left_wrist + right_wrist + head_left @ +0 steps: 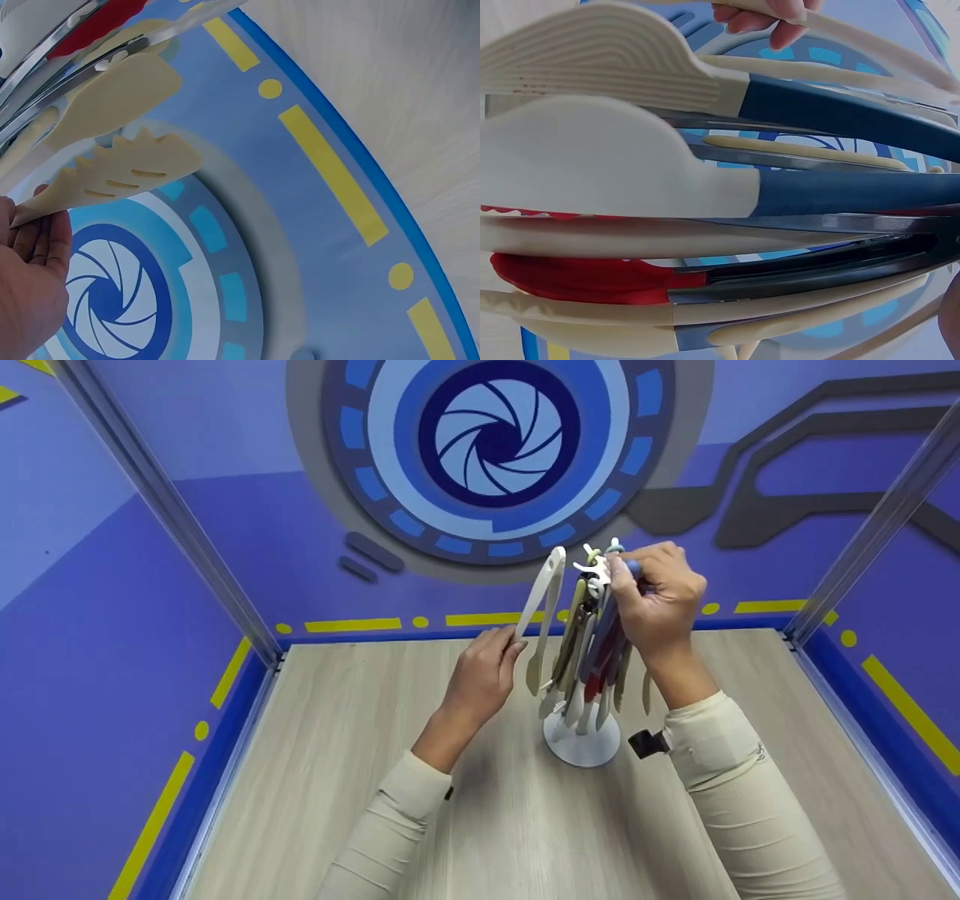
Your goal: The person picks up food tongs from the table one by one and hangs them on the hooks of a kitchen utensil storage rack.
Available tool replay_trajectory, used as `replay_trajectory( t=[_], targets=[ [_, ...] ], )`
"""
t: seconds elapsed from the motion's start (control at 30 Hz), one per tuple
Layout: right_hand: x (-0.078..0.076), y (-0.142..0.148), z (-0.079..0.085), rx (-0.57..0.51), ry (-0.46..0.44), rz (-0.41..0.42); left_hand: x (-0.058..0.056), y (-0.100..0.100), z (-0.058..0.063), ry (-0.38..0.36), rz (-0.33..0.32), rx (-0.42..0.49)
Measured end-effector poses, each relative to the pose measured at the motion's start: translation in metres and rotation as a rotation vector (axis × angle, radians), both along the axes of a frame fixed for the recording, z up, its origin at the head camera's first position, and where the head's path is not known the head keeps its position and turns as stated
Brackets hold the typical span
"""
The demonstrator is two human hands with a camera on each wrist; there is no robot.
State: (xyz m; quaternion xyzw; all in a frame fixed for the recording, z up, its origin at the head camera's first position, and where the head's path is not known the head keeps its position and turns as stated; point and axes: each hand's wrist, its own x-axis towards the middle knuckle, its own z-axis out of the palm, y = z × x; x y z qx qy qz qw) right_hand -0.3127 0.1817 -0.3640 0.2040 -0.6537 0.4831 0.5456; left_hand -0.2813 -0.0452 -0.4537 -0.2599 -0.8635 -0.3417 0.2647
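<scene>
My left hand pinches one arm of a pair of cream tongs, with their joined end pointing up and their arms spread. In the left wrist view, the held arm ends in a slotted, toothed head. My right hand grips the top of a white utensil stand, thumb against its hooks and a blue tongs end under the fingers. Several tongs hang close together below it, among them blue-handled tongs with pale heads and a pair with red tips.
The stand's round base rests on the wood-grain table. Behind it rises a blue printed wall, and metal posts mark the corners. A black strap end sticks out from the right sleeve.
</scene>
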Motion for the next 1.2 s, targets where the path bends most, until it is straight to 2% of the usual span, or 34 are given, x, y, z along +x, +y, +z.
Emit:
replay_trajectory(
  t=[0.5, 1.2],
  targets=[
    [0.0018, -0.0009, 0.0015, -0.019, 0.016, 0.010, 0.0001, 0.0050, 0.0009, 0.050, -0.033, -0.039],
    [-0.0021, -0.0004, -0.0039, -0.023, 0.019, 0.029, -0.0058, 0.0084, 0.0019, 0.027, -0.036, -0.089]
  ],
)
